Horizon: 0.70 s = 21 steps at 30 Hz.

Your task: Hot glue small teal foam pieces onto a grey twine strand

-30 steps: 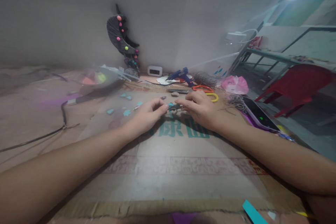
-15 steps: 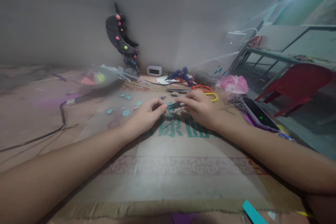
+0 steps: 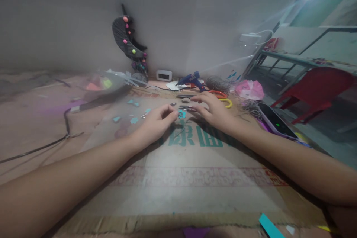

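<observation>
My left hand (image 3: 163, 117) is closed in a pinch at the edge of a small teal paper flower (image 3: 182, 114), above the cardboard. Right of it my right hand (image 3: 212, 109) is open, thumb and fingers apart. A slim dark metal tool (image 3: 186, 108), its exact kind unclear, lies by the right fingertips. A thin grey strand (image 3: 180, 132) trails below the flower. Several teal paper pieces, such as a cut-out flower (image 3: 134, 120), are scattered left of my left hand. A small grey stone-like lump (image 3: 185, 100) sits just beyond the tool.
Behind my hands are a blue glue gun (image 3: 192, 79), orange-handled scissors (image 3: 219, 94), a yellow handle loop (image 3: 229, 103) and a white digital clock (image 3: 164, 75). A phone (image 3: 277, 122) lies right, near grey yarn (image 3: 251, 108). A dark crescent ornament (image 3: 122, 37) leans against the wall.
My right hand has let go of the dark tool, opened its fingers and drawn slightly away. The tool now lies just beyond the teal flower. My left hand has stayed almost still.
</observation>
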Motion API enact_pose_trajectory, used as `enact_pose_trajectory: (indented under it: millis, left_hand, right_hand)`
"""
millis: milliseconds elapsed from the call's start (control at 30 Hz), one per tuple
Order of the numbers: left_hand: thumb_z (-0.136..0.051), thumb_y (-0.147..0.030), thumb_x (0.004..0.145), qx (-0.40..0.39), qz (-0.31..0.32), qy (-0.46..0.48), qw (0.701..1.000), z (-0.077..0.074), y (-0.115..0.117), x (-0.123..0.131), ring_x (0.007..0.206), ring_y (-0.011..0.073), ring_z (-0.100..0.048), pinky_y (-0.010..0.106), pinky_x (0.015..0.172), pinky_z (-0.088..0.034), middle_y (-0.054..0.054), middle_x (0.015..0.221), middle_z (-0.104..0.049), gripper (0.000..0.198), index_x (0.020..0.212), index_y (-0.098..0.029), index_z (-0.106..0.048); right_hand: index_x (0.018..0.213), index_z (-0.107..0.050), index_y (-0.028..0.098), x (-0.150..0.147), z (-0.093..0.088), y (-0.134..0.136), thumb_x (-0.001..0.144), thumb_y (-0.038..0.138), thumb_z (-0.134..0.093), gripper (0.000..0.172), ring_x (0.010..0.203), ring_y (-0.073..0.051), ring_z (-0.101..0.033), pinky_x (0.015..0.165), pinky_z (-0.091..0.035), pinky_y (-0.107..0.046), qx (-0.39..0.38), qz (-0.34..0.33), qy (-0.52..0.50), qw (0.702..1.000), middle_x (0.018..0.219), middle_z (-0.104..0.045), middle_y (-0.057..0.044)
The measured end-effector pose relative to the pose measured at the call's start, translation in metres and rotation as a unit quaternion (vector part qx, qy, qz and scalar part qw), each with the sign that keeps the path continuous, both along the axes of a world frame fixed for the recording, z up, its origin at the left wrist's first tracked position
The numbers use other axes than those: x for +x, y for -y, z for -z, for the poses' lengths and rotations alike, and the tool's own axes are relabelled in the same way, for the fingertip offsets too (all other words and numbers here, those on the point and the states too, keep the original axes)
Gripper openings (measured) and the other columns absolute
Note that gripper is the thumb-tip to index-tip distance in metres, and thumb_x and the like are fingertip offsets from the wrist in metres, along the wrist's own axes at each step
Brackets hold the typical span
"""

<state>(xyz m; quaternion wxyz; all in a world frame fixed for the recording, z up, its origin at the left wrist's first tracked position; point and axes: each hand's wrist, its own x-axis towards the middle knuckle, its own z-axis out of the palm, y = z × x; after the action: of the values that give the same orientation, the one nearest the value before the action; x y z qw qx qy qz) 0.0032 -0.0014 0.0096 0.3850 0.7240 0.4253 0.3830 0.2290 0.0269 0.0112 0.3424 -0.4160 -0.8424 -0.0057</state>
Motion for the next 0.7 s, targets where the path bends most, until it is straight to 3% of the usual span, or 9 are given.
enact_pose_trajectory:
  millis: [100, 233, 400, 700]
  left_hand:
    - [-0.051, -0.039, 0.09, 0.018, -0.002, -0.025, 1.0, 0.0, 0.001, 0.0, 0.073, 0.0168, -0.053, 0.029, 0.067, -0.041, 0.0, 0.073, -0.058, 0.024, 0.075, -0.02, -0.056]
    - [-0.051, -0.039, 0.09, 0.029, -0.002, -0.05, 0.998, -0.001, 0.003, 0.001, 0.074, 0.0173, -0.054, 0.03, 0.069, -0.04, 0.001, 0.077, -0.061, 0.024, 0.077, -0.019, -0.057]
    - [-0.049, -0.036, 0.092, 0.058, 0.018, -0.083, 0.995, -0.002, 0.005, 0.0, 0.077, 0.0174, -0.057, 0.029, 0.071, -0.041, 0.0, 0.079, -0.063, 0.023, 0.08, -0.019, -0.059]
    - [-0.051, -0.036, 0.092, 0.085, 0.006, -0.113, 0.99, -0.002, 0.006, 0.0, 0.076, 0.0172, -0.058, 0.028, 0.071, -0.042, 0.001, 0.082, -0.067, 0.022, 0.081, -0.019, -0.06]
  right_hand:
    - [0.095, -0.069, 0.017, -0.016, -0.013, 0.021, 0.089, 0.032, -0.061, 0.018, 0.088, -0.02, -0.065, 0.079, -0.051, -0.035, -0.113, -0.019, -0.072, 0.991, 0.093, -0.071, -0.007]
    - [0.089, -0.068, 0.017, -0.03, -0.009, 0.037, 0.082, 0.032, -0.069, 0.017, 0.075, -0.017, -0.063, 0.069, -0.049, -0.03, -0.212, -0.028, -0.097, 0.972, 0.082, -0.069, -0.003]
    - [0.087, -0.066, 0.016, -0.031, 0.001, 0.036, 0.081, 0.03, -0.066, 0.015, 0.068, -0.014, -0.058, 0.064, -0.046, -0.027, -0.255, -0.038, -0.122, 0.958, 0.076, -0.066, 0.0]
    - [0.081, -0.061, 0.018, -0.031, -0.003, 0.038, 0.083, 0.032, -0.059, 0.014, 0.066, -0.014, -0.056, 0.061, -0.044, -0.027, -0.293, -0.048, -0.145, 0.944, 0.072, -0.063, 0.0]
